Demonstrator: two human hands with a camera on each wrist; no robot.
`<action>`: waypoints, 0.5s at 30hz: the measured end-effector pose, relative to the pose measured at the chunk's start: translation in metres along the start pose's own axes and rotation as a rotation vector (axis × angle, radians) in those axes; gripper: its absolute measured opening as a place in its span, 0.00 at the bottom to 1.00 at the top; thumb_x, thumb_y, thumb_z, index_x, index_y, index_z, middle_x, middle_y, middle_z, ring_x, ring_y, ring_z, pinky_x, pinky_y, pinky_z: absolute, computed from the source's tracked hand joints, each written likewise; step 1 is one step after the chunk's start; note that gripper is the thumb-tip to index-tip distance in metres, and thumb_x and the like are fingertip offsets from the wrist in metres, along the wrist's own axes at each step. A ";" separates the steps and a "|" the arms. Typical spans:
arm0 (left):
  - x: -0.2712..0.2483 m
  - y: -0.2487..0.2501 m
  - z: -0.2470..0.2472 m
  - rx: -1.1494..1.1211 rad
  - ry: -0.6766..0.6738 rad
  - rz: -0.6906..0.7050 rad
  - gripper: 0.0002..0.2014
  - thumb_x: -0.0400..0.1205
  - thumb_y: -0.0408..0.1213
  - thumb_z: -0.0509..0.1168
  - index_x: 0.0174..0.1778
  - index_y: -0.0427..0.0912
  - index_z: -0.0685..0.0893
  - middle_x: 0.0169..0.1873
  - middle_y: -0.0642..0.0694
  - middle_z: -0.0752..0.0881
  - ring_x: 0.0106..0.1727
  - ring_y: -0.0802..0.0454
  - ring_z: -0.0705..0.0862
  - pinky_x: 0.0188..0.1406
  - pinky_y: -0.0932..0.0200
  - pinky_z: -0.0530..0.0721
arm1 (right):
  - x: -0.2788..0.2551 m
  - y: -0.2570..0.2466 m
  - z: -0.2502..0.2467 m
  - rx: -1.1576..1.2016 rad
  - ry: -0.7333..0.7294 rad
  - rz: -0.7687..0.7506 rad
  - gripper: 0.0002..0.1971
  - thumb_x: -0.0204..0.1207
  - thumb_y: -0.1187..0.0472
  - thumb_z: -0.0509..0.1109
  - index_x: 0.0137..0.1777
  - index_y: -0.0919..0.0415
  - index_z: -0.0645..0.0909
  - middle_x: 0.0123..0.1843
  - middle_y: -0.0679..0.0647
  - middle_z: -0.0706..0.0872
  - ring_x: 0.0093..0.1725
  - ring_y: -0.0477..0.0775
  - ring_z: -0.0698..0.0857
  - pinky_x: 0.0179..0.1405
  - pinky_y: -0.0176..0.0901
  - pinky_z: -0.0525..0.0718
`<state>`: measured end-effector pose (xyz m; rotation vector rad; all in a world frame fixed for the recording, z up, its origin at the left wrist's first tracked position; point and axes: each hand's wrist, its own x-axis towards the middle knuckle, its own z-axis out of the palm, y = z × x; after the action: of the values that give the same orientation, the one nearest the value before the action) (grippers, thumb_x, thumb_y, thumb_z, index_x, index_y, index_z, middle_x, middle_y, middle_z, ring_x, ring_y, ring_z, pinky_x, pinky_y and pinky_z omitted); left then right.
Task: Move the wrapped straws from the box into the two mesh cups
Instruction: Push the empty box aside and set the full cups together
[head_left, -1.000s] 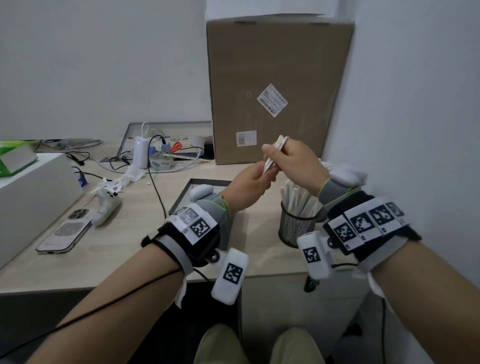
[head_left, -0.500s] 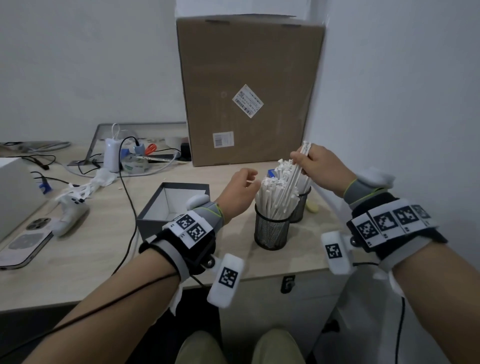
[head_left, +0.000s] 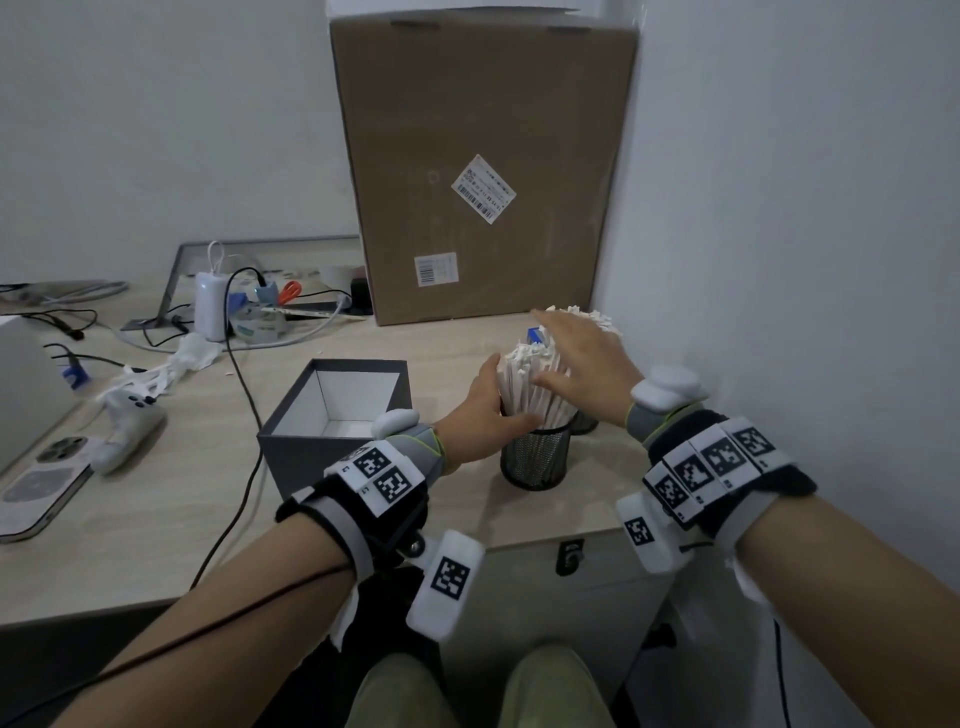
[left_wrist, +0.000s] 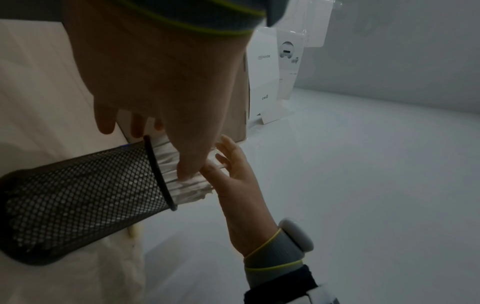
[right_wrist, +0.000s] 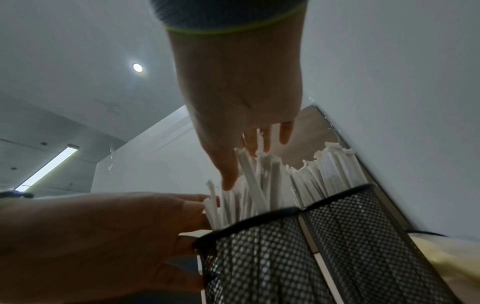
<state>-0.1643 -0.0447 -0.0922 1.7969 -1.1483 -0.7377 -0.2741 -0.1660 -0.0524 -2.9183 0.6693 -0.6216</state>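
Near mesh cup (head_left: 535, 460): standing upright on the tabletop (head_left: 171, 499), packed with wrapped straws (head_left: 524, 384) that are fanning out above its rim. Far mesh cup (right_wrist: 369, 236): standing just behind and touching the near one, also holding straws, mostly hidden in the head view.

Left hand (head_left: 485, 415): reaching to the left side of the straw bundle, fingers straight and touching the straws just above the rim, gripping nothing.

Right hand (head_left: 582, 369): spreading flat over the straw tops, fingers extended and resting on the paper ends, gripping nothing.

Grey box (head_left: 291, 441): sitting open, left of the cups, showing a white interior.

Large cardboard carton (head_left: 483, 161): standing against the wall behind the cups.
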 end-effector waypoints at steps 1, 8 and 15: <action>-0.001 0.000 0.002 -0.018 -0.012 -0.003 0.52 0.78 0.39 0.70 0.83 0.46 0.34 0.82 0.45 0.58 0.80 0.48 0.66 0.75 0.55 0.70 | -0.001 -0.001 0.003 -0.002 -0.057 -0.022 0.30 0.81 0.46 0.62 0.80 0.56 0.62 0.81 0.53 0.67 0.82 0.54 0.61 0.77 0.55 0.60; 0.001 -0.005 0.017 -0.083 0.030 0.019 0.64 0.71 0.32 0.77 0.79 0.43 0.25 0.80 0.49 0.61 0.78 0.53 0.65 0.69 0.62 0.67 | -0.012 -0.002 0.010 0.274 -0.191 0.000 0.28 0.85 0.43 0.47 0.83 0.51 0.55 0.86 0.45 0.54 0.85 0.46 0.40 0.81 0.58 0.34; 0.011 -0.014 0.023 -0.069 0.175 0.073 0.47 0.67 0.36 0.80 0.75 0.41 0.56 0.61 0.51 0.76 0.64 0.51 0.78 0.56 0.59 0.79 | -0.019 0.039 0.008 0.510 0.475 0.294 0.18 0.78 0.60 0.69 0.66 0.65 0.76 0.64 0.58 0.81 0.65 0.56 0.79 0.60 0.33 0.70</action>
<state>-0.1734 -0.0598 -0.1155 1.7163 -1.0548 -0.5588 -0.3023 -0.1925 -0.0733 -2.1658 0.8126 -1.2451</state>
